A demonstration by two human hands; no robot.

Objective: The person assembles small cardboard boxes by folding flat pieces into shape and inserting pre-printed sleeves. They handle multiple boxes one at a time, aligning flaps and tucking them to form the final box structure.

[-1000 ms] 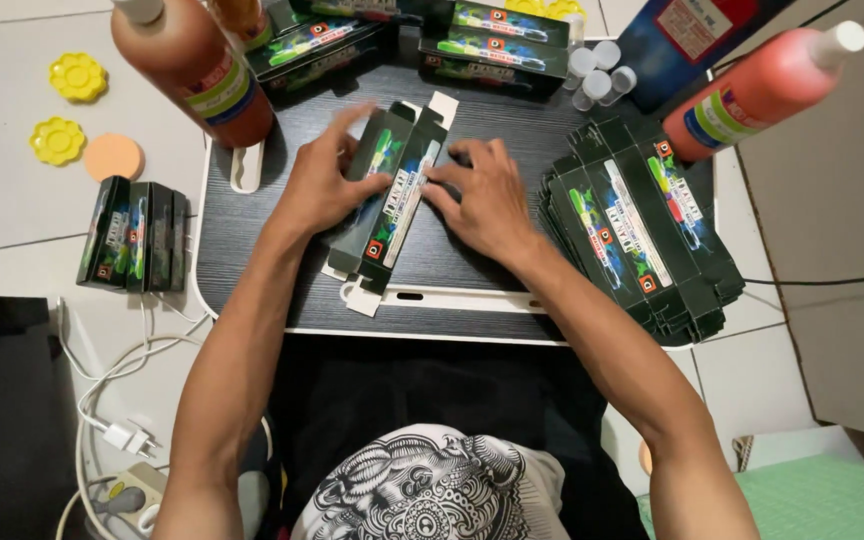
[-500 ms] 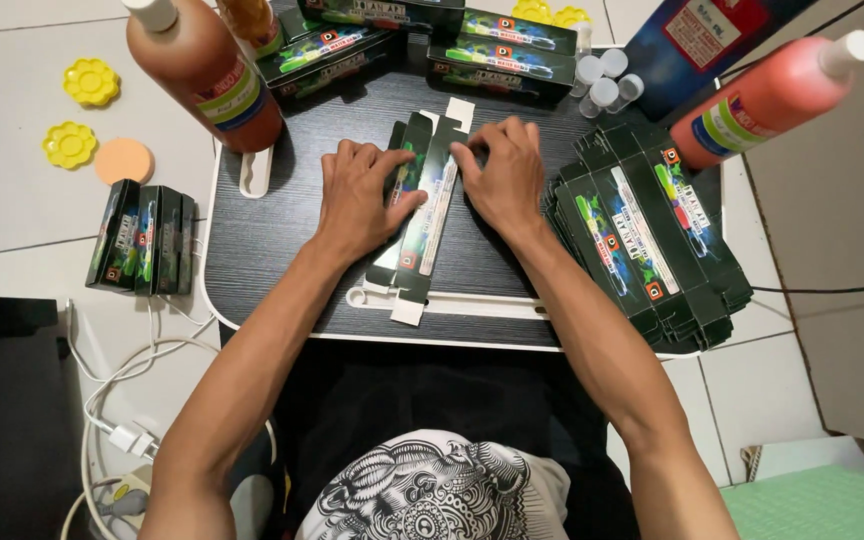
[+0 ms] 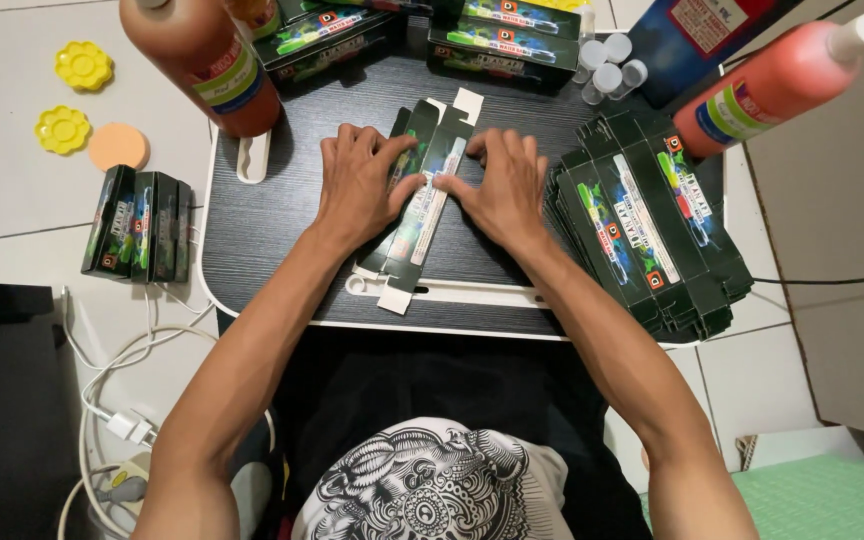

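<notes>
A flat, unfolded dark green carton [image 3: 422, 205] with white flaps lies in the middle of a small black lap table [image 3: 282, 225]. My left hand [image 3: 357, 180] presses on the carton's left side with fingers spread over it. From the right, my right hand [image 3: 502, 185] presses the other side, thumb on the carton's white strip. Both hands hold the carton against the tabletop.
A stack of flat cartons [image 3: 652, 225] lies on the table's right. Assembled boxes [image 3: 497, 40] line the far edge, with others [image 3: 140, 223] on the floor at left. Two orange bottles [image 3: 207, 60] [image 3: 772, 85], small clear vials [image 3: 607, 65], yellow flower-shaped lids [image 3: 64, 128] and cables [image 3: 112, 400] surround the table.
Both hands shifted from lying loosely over the carton to pressing it from either side. The carton now lies straighter, turned slightly toward upright on the table.
</notes>
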